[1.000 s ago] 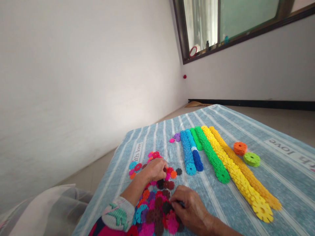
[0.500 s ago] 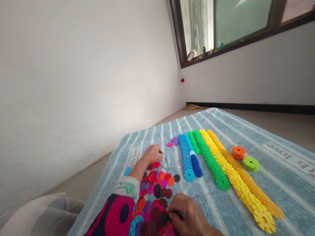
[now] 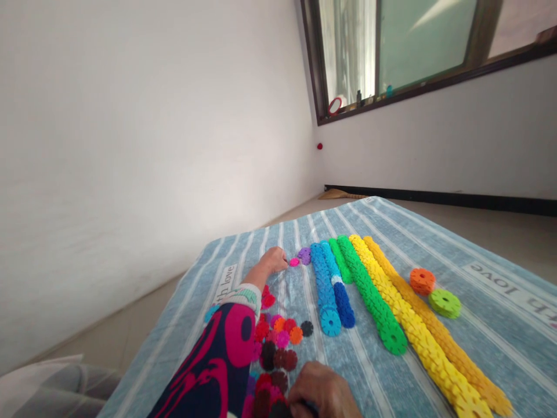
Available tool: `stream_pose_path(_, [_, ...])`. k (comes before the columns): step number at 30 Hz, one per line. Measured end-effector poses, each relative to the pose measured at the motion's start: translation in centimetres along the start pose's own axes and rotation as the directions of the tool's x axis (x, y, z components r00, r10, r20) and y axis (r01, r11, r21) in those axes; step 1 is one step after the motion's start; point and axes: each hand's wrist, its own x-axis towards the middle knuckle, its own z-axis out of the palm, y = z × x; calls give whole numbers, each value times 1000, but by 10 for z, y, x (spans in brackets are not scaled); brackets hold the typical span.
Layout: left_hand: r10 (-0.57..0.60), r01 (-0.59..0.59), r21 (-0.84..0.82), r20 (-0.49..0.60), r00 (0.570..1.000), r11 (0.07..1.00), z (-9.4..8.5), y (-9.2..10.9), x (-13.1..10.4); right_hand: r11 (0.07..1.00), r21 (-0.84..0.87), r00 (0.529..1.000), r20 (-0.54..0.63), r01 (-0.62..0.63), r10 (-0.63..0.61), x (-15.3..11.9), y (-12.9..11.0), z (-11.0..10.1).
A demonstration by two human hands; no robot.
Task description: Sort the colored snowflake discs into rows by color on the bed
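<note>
On the bench point(image 3: 418, 238), covered in blue-and-white striped cloth, the left hand point(image 3: 275, 259) stretched towards the far edge, fingers curled just beside a small pink notched disc point(image 3: 295, 262), though whether it held anything could not be told. The right hand point(image 3: 324, 390), lower towards the near edge, gripped a dark piece point(image 3: 311, 406) mostly hidden by its fingers, beside a loose heap of red, orange, brown and black notched discs point(image 3: 285, 360). Blue point(image 3: 322, 284), green point(image 3: 369, 299) and yellow point(image 3: 409, 319) overlapping disc rows slanted from the far edge towards the near one.
</note>
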Motion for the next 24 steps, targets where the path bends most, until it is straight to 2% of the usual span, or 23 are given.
stream_pose_path(8, [17,-16,71,-7,1000,997,0,0,5,1000,-6,1000,-7,6,-6,-1,1,1])
stream_pose_path(18, [71,-71,-2,15,997,997,-1,-5,-1,1000,9,1000,-4,-18,18,1,-3,-4])
stream_pose_path(24, [35,-35,-16,-22,999,999,0,-6,-6,997,58,999,10,-52,52,1,-6,-9])
